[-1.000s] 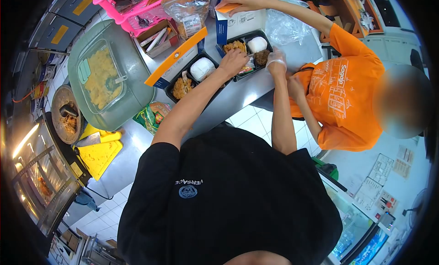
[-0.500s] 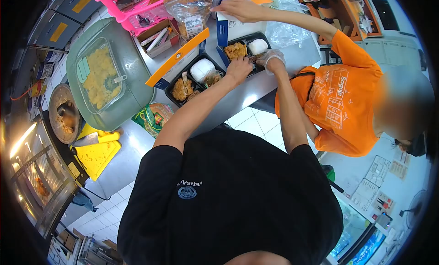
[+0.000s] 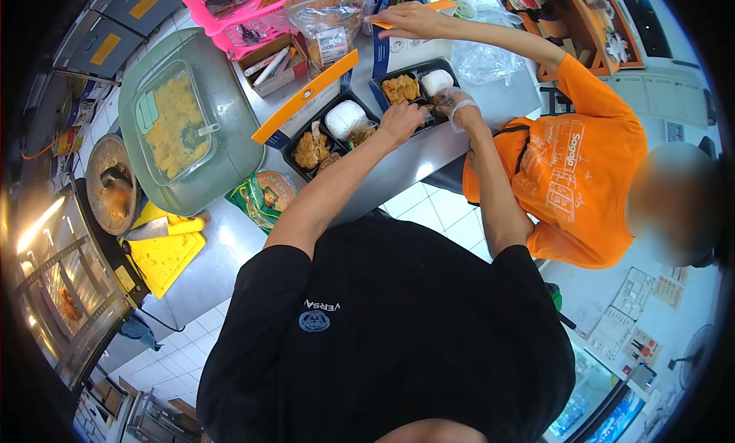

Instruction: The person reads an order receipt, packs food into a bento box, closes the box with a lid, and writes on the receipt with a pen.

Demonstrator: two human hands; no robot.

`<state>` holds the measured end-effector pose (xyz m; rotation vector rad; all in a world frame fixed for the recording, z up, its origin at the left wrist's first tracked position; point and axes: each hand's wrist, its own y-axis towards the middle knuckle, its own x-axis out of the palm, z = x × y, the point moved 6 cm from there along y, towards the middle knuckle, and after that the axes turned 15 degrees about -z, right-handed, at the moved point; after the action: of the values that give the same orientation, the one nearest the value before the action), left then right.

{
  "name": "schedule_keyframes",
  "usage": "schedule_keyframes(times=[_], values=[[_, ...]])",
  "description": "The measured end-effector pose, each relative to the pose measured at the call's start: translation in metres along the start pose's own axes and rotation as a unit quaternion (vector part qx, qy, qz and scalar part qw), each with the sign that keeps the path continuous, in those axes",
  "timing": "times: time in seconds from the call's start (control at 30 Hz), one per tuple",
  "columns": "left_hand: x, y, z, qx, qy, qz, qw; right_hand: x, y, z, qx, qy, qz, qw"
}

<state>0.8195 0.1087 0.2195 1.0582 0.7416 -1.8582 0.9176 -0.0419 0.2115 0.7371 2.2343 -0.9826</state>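
My left hand (image 3: 402, 125), bare, reaches over the near edge of the far black meal box (image 3: 417, 66), its fingers bent together at the front compartment. My right hand (image 3: 458, 111), in a clear plastic glove, is closed at the same box's right front corner, over dark food. What either set of fingertips grips is hidden. This box holds fried chicken (image 3: 400, 89) and a white mound of rice (image 3: 437, 82). Beside my left forearm is a second meal box (image 3: 289, 154) with chicken (image 3: 311, 148), rice (image 3: 345, 119) and brownish food.
A co-worker's hand (image 3: 413, 21) rests at the far box's raised lid. To the left are a green lidded tub (image 3: 239, 137), a yellow cutting board (image 3: 164, 263) with a knife, and a pan (image 3: 109, 179). A pink basket (image 3: 200, 18) and a plastic bag (image 3: 490, 49) lie beyond.
The view has shifted slightly, moving the table's contents rightward. Both my hands remain at the far box, with only small finger movements. The co-worker's hand stays by the lid.
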Motion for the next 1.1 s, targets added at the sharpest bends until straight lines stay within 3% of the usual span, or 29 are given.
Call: schedule_keyframes(times=[0.07, 0.2, 0.37, 0.5, 0.57, 0.6, 0.67, 0.77, 0.9, 0.97, 1.0, 1.07, 1.1], values=[[-0.004, -0.004, 0.001, -0.001, -0.005, 0.003, 1.000, 0.002, -0.003, -0.006, 0.019, 0.018, -0.032, 0.999], [-0.048, -0.033, 0.000, -0.005, -0.131, 0.103, 0.986, 0.014, 0.013, 0.016, 0.008, -0.032, -0.048, 0.998], [-0.086, -0.087, -0.021, -0.036, -0.287, 0.234, 0.928, 0.017, 0.005, 0.014, -0.013, 0.087, -0.018, 0.996], [-0.091, -0.111, -0.024, -0.050, -0.325, 0.255, 0.909, 0.014, 0.010, 0.018, 0.001, 0.020, -0.021, 1.000], [-0.088, -0.114, -0.027, -0.068, -0.329, 0.241, 0.910, 0.008, 0.006, 0.012, 0.045, 0.163, -0.085, 0.982], [-0.089, -0.117, -0.027, -0.068, -0.331, 0.242, 0.909, 0.006, 0.008, 0.018, 0.046, 0.161, -0.085, 0.982], [-0.094, -0.121, -0.027, -0.061, -0.341, 0.263, 0.901, 0.009, 0.017, 0.038, 0.055, 0.316, -0.119, 0.940], [-0.097, -0.121, -0.028, -0.055, -0.346, 0.259, 0.900, -0.004, 0.006, 0.012, -0.003, 0.195, -0.086, 0.977], [-0.101, -0.127, -0.032, -0.062, -0.350, 0.253, 0.900, -0.021, 0.002, 0.005, 0.001, 0.258, -0.075, 0.963], [-0.104, -0.131, -0.035, -0.068, -0.371, 0.270, 0.886, -0.030, -0.004, -0.023, 0.031, 0.126, -0.064, 0.989], [-0.103, -0.131, -0.036, -0.067, -0.371, 0.267, 0.887, -0.025, -0.005, -0.031, 0.034, 0.128, -0.062, 0.989], [-0.104, -0.131, -0.040, -0.073, -0.357, 0.280, 0.888, -0.004, 0.001, -0.058, -0.060, 0.175, -0.150, 0.971], [-0.111, -0.133, -0.037, -0.081, -0.352, 0.282, 0.889, 0.003, 0.007, -0.068, -0.104, 0.059, -0.136, 0.984]])
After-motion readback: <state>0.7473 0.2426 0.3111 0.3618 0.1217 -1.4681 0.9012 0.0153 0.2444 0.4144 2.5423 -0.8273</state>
